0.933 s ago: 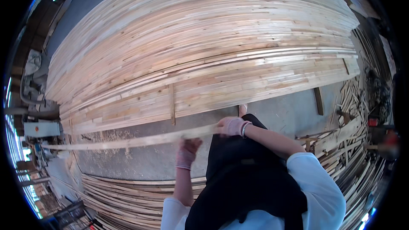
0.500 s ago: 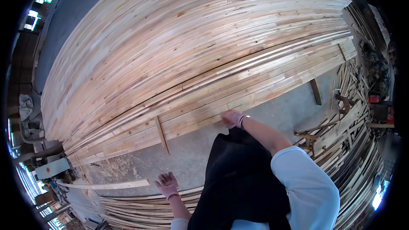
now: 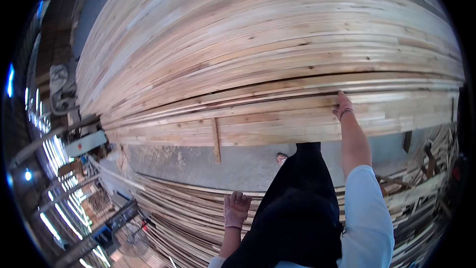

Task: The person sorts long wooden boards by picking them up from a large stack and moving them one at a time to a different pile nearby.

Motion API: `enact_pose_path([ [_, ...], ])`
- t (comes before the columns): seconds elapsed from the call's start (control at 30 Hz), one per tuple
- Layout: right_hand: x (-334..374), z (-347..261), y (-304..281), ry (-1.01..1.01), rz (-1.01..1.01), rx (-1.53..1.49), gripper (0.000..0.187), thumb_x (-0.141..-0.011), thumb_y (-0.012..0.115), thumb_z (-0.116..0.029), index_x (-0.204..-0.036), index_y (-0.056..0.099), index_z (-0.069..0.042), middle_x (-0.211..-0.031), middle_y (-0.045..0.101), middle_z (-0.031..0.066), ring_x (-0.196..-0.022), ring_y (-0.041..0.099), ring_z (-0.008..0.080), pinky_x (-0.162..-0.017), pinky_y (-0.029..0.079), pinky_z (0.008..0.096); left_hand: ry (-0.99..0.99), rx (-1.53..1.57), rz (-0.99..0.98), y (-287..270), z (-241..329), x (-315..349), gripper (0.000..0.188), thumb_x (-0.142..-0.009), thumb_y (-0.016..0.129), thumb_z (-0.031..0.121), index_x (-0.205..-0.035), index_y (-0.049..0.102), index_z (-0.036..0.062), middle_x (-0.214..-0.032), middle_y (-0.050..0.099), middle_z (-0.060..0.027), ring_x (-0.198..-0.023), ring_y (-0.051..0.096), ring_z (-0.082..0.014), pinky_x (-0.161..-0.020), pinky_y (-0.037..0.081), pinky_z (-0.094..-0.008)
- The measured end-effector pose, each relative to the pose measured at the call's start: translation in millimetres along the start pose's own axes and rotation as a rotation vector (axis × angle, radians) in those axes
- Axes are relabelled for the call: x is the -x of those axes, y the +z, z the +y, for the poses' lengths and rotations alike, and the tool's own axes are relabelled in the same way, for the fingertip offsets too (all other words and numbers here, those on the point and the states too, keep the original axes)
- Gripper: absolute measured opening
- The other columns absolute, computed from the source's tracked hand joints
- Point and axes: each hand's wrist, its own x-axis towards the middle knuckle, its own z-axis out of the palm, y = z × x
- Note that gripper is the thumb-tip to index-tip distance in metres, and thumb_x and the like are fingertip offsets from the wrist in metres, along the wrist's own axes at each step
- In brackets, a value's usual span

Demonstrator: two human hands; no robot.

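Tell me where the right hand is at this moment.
In the head view, the right hand is up at right of centre, fingers resting on the front edge of the big plank stack, arm stretched out.

The tall stack of long pale wooden boards filled the space ahead of the person, and the right hand rested against that stack's near face, toward its right end. A short upright wooden spacer stick leaned at the stack's foot, left of the hand. Below the stack ran a strip of grey concrete floor, and nearer than that lay a low pile of thin wooden slats. The left hand hovered spread over that pile, well apart from the stack.
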Motion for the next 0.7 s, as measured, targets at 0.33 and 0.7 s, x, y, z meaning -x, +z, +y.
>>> enact_pose_path([
  [0.33,12.6,64.0,-84.3,-0.096,-0.448,-0.329,0.036,-0.081,0.063,-0.038,-0.1,0.056,-0.008,-0.098,0.058,0.0095,-0.083,0.056,0.0257,-0.07,0.05,0.0421,-0.073,-0.057,-0.084,-20.0,8.7,-20.4,0.046,-0.09,0.048,0.048,-0.107,0.054,0.0051,-0.092,0.06,-0.0103,-0.085,0.057,-0.0283,-0.087,0.046,-0.0481],
  [0.7,301.0,185.6,-190.8,-0.172,-0.636,-0.185,0.034,-0.087,0.046,-0.025,-0.112,0.056,-0.004,-0.105,0.063,0.0115,-0.095,0.061,0.0286,-0.08,0.05,0.042,-0.169,0.257,-0.213,19.7,-4.2,-53.3,0.03,-0.089,0.057,0.035,-0.096,0.053,0.0061,-0.078,0.056,-0.0056,-0.071,0.056,-0.0226,-0.072,0.049,-0.04],
])
